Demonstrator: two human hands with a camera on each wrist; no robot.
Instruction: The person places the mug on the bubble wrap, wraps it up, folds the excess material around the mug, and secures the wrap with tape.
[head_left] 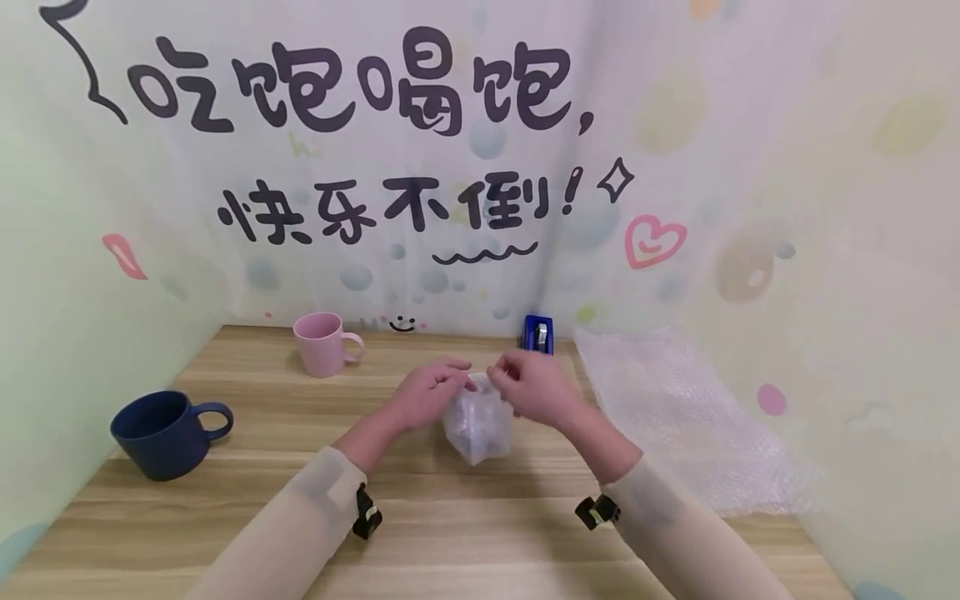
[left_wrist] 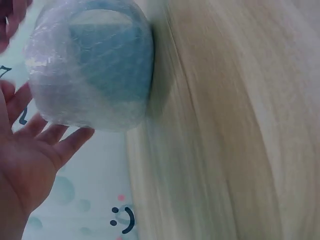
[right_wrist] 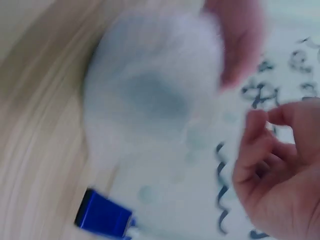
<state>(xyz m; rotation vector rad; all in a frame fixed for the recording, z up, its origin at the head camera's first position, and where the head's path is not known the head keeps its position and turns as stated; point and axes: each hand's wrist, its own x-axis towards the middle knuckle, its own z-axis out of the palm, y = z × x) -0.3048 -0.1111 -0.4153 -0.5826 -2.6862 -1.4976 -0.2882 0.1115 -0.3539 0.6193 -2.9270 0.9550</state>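
Standing behind bubble-wrapped bundle [head_left: 477,423], wall lettering [head_left: 427,83] reads "吃饱喝饱,快乐不倒!"

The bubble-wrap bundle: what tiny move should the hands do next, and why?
Perhaps the left hand should steady the bundle: its fingers are right at it, while the right hand, shaped like a pinch, is apart from it.

Small booth: wooden table [head_left: 465,542], printed walls [head_left: 390,158]
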